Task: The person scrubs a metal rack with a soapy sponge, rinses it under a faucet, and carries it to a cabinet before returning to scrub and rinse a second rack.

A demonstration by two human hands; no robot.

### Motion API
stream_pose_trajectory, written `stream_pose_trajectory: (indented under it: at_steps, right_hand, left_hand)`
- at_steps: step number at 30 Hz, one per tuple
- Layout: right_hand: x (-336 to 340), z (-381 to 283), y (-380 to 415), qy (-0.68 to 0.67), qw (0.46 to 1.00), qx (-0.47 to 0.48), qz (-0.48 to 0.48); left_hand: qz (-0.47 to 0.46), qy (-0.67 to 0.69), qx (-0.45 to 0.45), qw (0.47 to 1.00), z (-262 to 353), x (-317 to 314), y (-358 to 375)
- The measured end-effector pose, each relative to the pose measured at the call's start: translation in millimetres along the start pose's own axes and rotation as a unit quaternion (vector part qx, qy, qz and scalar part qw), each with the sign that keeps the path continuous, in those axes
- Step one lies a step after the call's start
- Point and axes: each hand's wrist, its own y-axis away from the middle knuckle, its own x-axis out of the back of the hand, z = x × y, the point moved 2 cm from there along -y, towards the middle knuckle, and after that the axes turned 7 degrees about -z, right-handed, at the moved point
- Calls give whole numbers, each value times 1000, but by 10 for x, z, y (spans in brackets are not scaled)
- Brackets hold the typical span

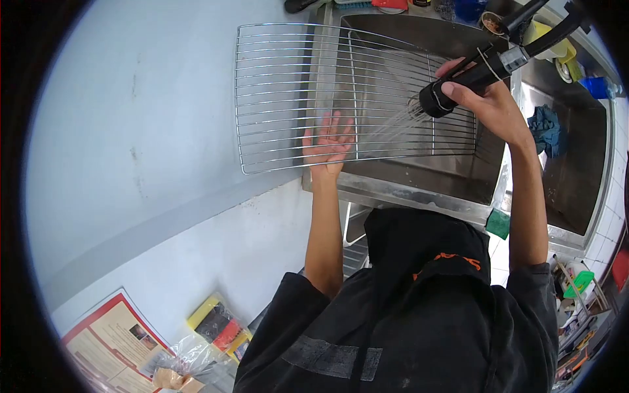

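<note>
A wire rack (393, 121) lies tilted across the left sink basin, its left end reaching past the basin's edge to the wall. Beneath the rack's left part is my left hand (329, 145), palm up with fingers spread, seen through the bars and supporting it from below. My right hand (490, 108) is wrapped round a black spray nozzle (452, 92) above the rack's right part. Water sprays from the nozzle down and left onto the bars.
A second basin (576, 177) on the right holds a dark blue cloth (545, 131). Near the front rim is a green scouring pad (498, 224). Cups and containers (553, 39) stand along the back. A pale wall (131, 131) rises on the left.
</note>
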Motion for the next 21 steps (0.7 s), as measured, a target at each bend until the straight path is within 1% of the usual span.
stream_pose_trajectory:
  at_steps: [3,6,9,11,13,14,16,18,19,20,21]
  right_hand:
    - [56,206,-49,17,999,-32,28]
    - [157,445,-15,66,993,-52,88]
    - [227,657,122,10,990,-47,133]
    - [338,1049,278,-35,991,-61,111]
    - [292,1534,405,-98,978,-155,99]
    - [183,1790,495,-138,955,-243,100]
    - [-230,2080,516,-66,946,-301,97]
    - [-626,2778,405,-39,939,-341,25]
    - [-758,2928,356,-37,961,-271,36]
    - [-822,2981,304,-33,978,-200,45]
    - [-807,2986,262,-9,973,-228,34]
  left_hand:
    - [-9,-94,-18,995,-87,-201,37]
    - [-15,-94,4,995,-204,-483,14]
    - [-54,-151,20,987,-295,-725,-19]
    - [-50,-180,19,982,-369,-866,-32]
    - [-56,-192,18,980,-413,-950,-46]
    - [-62,-187,22,980,-446,-984,-59]
    - [-94,-200,25,975,-495,-1027,-114]
    - [-145,-230,19,962,-456,-1013,-182]
    - [-134,-199,22,971,-435,-1031,-204]
    - [-150,-198,25,968,-431,-1060,-222]
    - [-167,-197,28,966,-437,-1125,-228]
